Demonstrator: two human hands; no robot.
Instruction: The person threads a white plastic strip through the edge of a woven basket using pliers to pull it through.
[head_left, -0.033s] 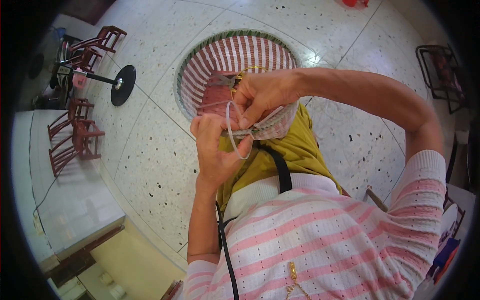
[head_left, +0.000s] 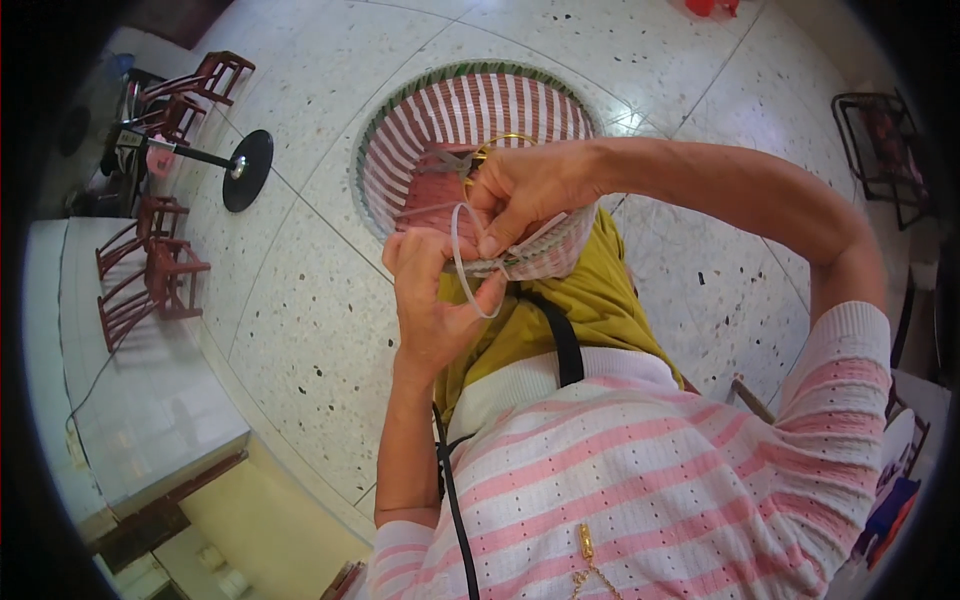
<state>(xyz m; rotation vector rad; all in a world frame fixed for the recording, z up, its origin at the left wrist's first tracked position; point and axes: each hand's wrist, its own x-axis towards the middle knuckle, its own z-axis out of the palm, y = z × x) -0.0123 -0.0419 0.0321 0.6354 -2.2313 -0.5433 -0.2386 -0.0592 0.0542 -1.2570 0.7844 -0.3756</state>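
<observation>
A round woven basket (head_left: 375, 170) with red and white stripes and a green-edged rim rests against my lap. At its near rim my left hand (head_left: 428, 290) is closed, fingers inside and thumb outside. My right hand (head_left: 520, 195) bends over the same rim, thumb and fingertips pinching a pale plastic strip (head_left: 457, 240). The strip curves in a loop between both hands, down by the left thumb. Beside the right knuckles is a tool with grey jaws or blades (head_left: 450, 160) and yellow handles, partly hidden; whether the hand touches it I cannot tell.
Pale speckled tiles (head_left: 310, 300) cover the floor. To the left are a round black stand base (head_left: 247, 170) and several reddish-brown chairs (head_left: 175, 275). A dark metal-framed rack (head_left: 885, 155) stands at the right. A black cord (head_left: 455, 510) hangs down my front.
</observation>
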